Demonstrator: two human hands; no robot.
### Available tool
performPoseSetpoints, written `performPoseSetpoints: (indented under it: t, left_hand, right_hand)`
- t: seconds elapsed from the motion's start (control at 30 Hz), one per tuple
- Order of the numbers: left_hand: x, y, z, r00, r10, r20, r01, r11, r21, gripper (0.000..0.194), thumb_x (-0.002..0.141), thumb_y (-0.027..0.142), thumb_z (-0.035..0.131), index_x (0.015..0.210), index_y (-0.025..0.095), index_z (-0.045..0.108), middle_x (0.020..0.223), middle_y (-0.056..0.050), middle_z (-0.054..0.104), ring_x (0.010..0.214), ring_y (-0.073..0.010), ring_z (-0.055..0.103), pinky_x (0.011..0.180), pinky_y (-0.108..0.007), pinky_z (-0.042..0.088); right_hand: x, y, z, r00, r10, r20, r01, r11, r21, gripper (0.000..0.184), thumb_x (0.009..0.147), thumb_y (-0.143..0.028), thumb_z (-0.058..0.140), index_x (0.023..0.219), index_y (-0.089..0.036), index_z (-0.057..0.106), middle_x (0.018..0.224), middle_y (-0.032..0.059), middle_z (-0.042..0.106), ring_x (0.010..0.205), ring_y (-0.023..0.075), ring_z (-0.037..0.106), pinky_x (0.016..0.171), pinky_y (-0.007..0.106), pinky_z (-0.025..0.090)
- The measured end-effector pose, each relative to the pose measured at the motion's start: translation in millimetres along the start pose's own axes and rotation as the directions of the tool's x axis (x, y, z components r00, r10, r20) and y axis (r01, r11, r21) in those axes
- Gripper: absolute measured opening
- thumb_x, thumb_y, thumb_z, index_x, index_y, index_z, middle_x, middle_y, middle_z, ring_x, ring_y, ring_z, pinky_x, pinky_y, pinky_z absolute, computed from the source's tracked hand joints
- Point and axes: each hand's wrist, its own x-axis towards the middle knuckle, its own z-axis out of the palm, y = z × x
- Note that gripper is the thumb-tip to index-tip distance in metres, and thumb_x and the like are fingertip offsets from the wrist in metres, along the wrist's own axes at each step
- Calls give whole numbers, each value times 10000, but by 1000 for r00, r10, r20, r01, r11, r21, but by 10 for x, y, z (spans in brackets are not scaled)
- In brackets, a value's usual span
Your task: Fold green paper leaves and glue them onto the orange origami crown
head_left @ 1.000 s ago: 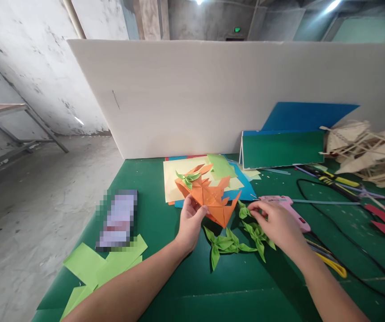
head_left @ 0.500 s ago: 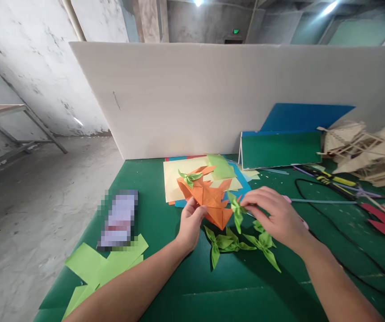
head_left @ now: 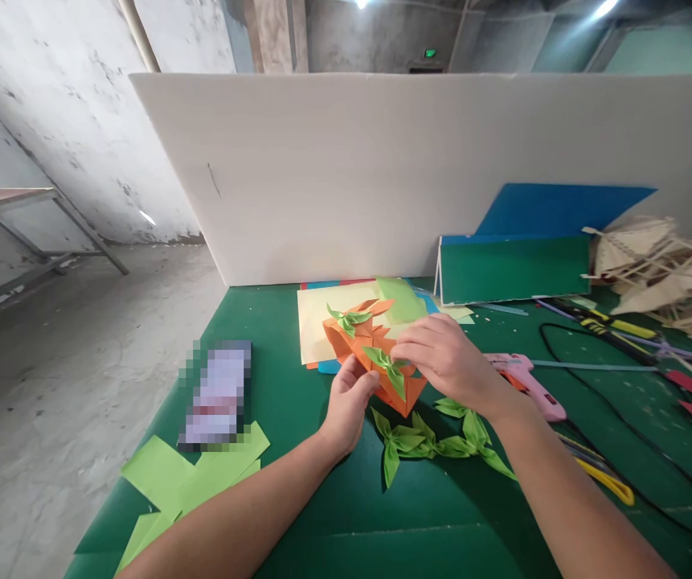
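Note:
My left hand (head_left: 349, 402) is closed on the lower left edge of an orange folded-paper model (head_left: 403, 394), thumb on top, above the table. Between the fingertips of my right hand (head_left: 439, 358) is a green paper leaf piece (head_left: 389, 368), held against the front of the orange model; whether it is attached cannot be seen. Another green leaf piece (head_left: 347, 320) sits on the model's upper left part. Several more green folded leaf pieces (head_left: 423, 438) lie in a row on the table just below the model.
Green paper squares (head_left: 201, 478) and a phone with a blurred screen (head_left: 216, 394) lie at left. A pink glue gun (head_left: 530, 382), a black cable (head_left: 623, 426) and yellow-handled scissors (head_left: 608, 481) lie at right. A white board (head_left: 321, 177) stands behind the stacked paper (head_left: 315, 318).
My right hand has moved left with the green leaf piece, from beside the orange model onto its front. The pink glue gun now shows more fully. My left hand keeps its hold.

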Motion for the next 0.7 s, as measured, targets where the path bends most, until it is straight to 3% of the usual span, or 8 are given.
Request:
performPoseSetpoints:
  t: [0.43, 0.7]
  left_hand:
    - [-1, -2, 9, 1000, -7, 11, 7, 1000, -15, 255, 733, 193, 714, 986, 211, 687, 966, -7, 699, 845, -131, 618, 779, -243, 493]
    - [-4, 20, 24, 1000, -11, 4, 11, 1000, -2, 324, 690, 224, 750, 1004, 201, 677, 1028, -42, 705, 982, -204, 635, 886, -321, 482]
  right_hand:
    - [13, -4, 53, 1000, 8, -8, -8, 999, 42, 245, 956, -143, 412, 914, -225, 639, 940, 16, 682, 910, 159, 535, 828, 343, 321]
    - [18, -2, 82, 1000, 6, -7, -6, 1000, 17, 248, 946, -138, 425, 923, -232, 653, 935, 16, 688, 910, 158, 550, 829, 341, 324]
